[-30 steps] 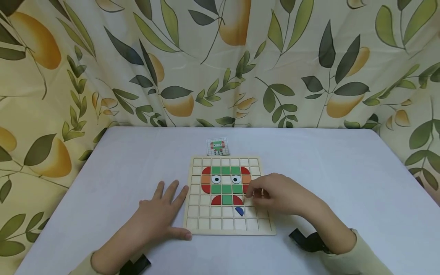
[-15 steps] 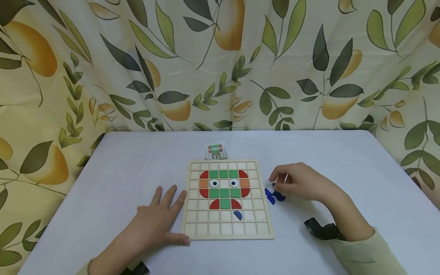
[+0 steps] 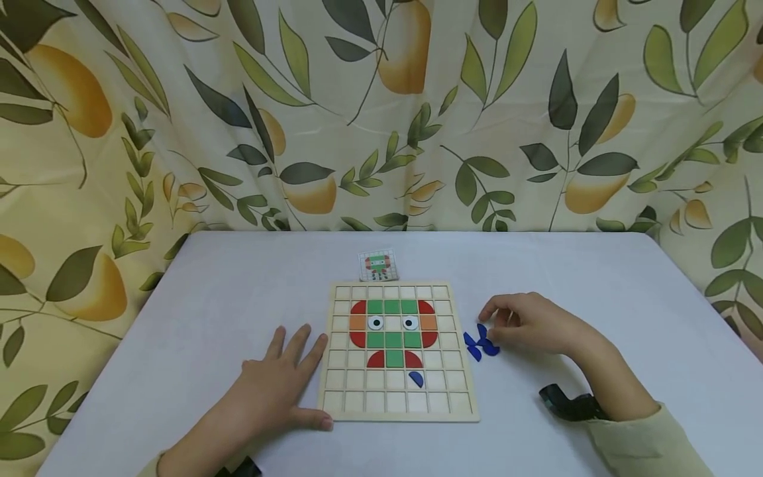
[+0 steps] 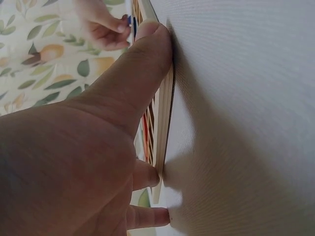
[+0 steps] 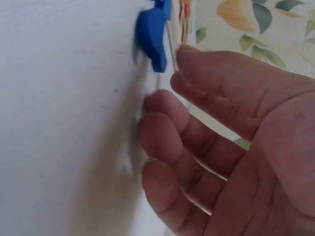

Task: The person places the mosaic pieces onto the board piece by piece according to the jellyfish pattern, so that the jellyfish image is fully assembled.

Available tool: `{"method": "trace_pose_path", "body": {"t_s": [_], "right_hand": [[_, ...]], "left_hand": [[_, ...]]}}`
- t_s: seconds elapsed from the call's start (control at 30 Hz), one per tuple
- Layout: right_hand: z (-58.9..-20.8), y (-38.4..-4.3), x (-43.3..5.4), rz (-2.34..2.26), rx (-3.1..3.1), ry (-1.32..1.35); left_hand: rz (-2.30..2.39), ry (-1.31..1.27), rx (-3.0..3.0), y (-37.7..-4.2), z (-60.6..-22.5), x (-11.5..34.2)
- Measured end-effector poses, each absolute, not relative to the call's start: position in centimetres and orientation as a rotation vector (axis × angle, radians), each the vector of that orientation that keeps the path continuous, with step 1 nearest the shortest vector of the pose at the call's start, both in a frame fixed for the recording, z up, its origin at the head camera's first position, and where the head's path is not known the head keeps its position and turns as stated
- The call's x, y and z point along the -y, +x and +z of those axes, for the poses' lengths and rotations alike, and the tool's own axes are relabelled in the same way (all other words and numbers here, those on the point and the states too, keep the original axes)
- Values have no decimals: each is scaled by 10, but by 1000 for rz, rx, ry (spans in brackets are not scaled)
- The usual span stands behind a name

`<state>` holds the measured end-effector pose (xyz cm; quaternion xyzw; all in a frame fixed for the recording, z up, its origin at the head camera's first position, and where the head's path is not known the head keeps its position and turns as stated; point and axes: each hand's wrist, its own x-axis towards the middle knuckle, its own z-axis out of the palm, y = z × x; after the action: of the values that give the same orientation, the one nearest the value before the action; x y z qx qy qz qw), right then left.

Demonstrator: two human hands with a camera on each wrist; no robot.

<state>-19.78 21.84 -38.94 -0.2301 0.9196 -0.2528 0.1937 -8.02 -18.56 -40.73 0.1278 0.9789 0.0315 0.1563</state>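
A wooden grid board point(image 3: 399, 417) lies on the table, bearing green squares point(image 3: 393, 358), red rounded pieces, orange squares and two eye pieces. A blue half-round piece point(image 3: 416, 379) sits tilted in a lower cell. My left hand point(image 3: 277, 384) is spread flat at the board's left side, its thumb and fingertips touching the edge. Right of the board is a small cluster of blue half-round pieces point(image 3: 491, 348). Over its right side my right hand point(image 3: 539, 324) hovers with loosely bent fingers. Nothing shows between those fingers in the right wrist view, where a blue piece point(image 5: 152, 29) lies just beyond.
Behind the board lies a small pattern card point(image 3: 378, 265) with a figure in matching colours. The white-covered table point(image 3: 238, 285) extends to both sides. A curtain point(image 3: 381, 132) printed with fruit and leaves hangs behind it.
My right hand has moved from the board's right part out to the blue pieces beside it, uncovering them and the board's right-hand cells. The left hand has stayed at the board's edge.
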Motion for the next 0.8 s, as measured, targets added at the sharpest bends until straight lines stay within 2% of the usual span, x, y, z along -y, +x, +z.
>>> {"method": "trace_pose_path", "body": {"t_s": [0.5, 0.8], "right_hand": [[-398, -193, -204, -645, -2701, -597], [-397, -193, -202, -720, -2686, -661]], "left_hand": [[84, 383, -2822, -80, -408, 185], [75, 372, -2817, -81, -408, 184]]}}
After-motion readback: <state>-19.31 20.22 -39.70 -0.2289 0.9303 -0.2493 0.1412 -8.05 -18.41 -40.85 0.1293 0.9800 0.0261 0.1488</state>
